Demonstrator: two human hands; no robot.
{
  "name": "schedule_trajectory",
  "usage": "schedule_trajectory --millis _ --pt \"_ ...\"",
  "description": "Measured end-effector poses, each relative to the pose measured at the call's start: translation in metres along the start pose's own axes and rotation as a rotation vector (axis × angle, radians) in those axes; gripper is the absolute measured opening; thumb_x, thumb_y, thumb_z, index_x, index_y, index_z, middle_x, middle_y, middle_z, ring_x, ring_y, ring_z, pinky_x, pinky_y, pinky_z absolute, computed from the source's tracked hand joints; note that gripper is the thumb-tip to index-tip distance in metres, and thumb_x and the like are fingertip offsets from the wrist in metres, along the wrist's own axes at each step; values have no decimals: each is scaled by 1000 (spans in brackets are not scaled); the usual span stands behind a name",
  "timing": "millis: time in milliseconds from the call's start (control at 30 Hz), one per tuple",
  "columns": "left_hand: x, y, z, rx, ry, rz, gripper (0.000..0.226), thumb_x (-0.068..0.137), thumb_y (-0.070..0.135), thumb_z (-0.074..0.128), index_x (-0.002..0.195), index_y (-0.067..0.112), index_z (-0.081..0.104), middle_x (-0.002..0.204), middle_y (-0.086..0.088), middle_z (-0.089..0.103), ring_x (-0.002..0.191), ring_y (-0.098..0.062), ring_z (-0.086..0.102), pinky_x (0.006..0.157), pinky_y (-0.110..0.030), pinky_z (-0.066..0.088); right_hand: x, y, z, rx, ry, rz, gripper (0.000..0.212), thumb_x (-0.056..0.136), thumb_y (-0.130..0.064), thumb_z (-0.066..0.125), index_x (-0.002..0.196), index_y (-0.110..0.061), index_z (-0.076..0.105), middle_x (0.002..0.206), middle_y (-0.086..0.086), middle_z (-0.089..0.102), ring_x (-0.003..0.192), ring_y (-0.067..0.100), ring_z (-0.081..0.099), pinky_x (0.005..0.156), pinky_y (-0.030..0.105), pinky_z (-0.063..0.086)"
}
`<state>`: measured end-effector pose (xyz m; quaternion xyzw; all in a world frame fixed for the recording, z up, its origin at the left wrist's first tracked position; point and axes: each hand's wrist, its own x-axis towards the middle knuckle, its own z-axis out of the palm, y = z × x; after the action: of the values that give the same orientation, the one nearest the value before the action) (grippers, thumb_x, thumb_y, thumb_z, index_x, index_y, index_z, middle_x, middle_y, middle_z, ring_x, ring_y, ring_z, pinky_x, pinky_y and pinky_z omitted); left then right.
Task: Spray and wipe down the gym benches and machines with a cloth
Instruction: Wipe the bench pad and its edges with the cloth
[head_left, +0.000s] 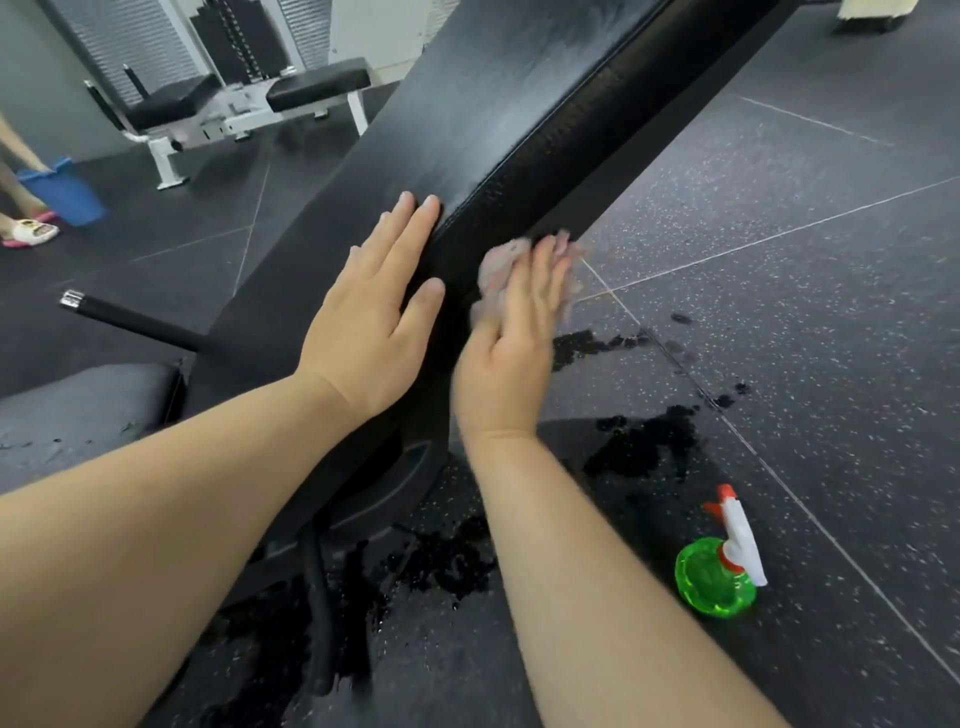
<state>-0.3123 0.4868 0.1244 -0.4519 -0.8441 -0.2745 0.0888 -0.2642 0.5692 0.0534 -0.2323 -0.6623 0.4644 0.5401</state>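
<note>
Left hand (371, 317) lies flat, released, on the bench pad (467, 104); right hand (511, 338) presses the pink cloth (493, 265) flat-fingered against its side.

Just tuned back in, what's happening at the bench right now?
A person is wiping down a black bench pad. The left hand lies flat on its top, while the right hand presses a pink cloth against its side. A green spray bottle sits on the floor nearby, among wet patches.

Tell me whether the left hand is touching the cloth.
Apart. The head view shows the left hand flat on top of the bench pad, with a strip of black side edge between its thumb and the cloth under the right hand.
</note>
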Motion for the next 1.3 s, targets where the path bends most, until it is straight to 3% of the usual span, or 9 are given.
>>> schedule_trajectory --millis 200,300,367,433,633,733,867,1200,1300 --pt "-33 -17 -7 -11 -40 -39 59 99 31 33 155 35 13 159 20 5 150 -4 1 124 -41 6 -107 16 16 -14 -364 -52 63 87 -10 27 149 -9 35 160 1 9 150 9 -3 121 24 0" --pt "-44 -27 -9 17 -59 -58 58 102 30 36 154 36 11 160 19 4 150 -4 0 123 -42 9 -76 16 4 200 11 371 52 91 -7 38 138 -24 52 152 4 40 141 17 37 117 41 30" --pt "-44 -30 -9 22 -69 -62 58 104 29 36 155 35 10 162 16 3 150 -3 0 123 -42 8 -33 13 -7 535 102 683 31 94 -18 42 118 -28 58 112 -1 64 109 17 57 100 46 43" --pt "-43 -30 -6 30 -75 -53 61 100 33 35 155 34 9 163 13 2 150 -5 -1 123 -43 7 -9 3 -11 806 -15 829 17 100 -29 40 109 -23 54 93 -6 61 95 13 56 90 33 41" --pt "-42 -38 -3 87 -71 -25 65 98 35 36 155 32 5 163 11 2 151 -10 1 123 -46 10 -83 -6 24 722 -320 1032 31 103 -30 43 130 -25 57 114 -1 66 103 11 62 95 28 48" --pt "-42 -40 -5 75 -77 -9 64 99 33 35 155 34 6 162 14 1 151 -7 0 123 -43 7 -66 -3 15 862 -263 1084 31 103 -21 41 77 -13 55 60 -2 53 55 9 47 60 21 41" --pt "-48 -43 -4 62 -54 -5 62 100 28 35 156 32 9 164 9 3 151 -7 1 121 -35 -1 -28 4 -2 1061 -139 1117 47 99 -10 40 55 -23 29 43 -10 25 42 4 28 59 17 31" --pt "-63 -62 -2 106 -20 -59 64 98 27 38 156 25 11 164 5 9 151 -11 7 121 -51 14 -56 33 27 784 -869 998 29 89 17 41 76 -2 59 62 5 64 61 13 64 63 25 52" --pt "-62 -62 -2 106 -32 -56 64 98 28 38 156 25 11 164 5 8 150 -10 6 122 -49 11 -47 43 20 824 -822 953 13 89 10 52 96 5 62 73 8 69 72 18 66 71 28 51"
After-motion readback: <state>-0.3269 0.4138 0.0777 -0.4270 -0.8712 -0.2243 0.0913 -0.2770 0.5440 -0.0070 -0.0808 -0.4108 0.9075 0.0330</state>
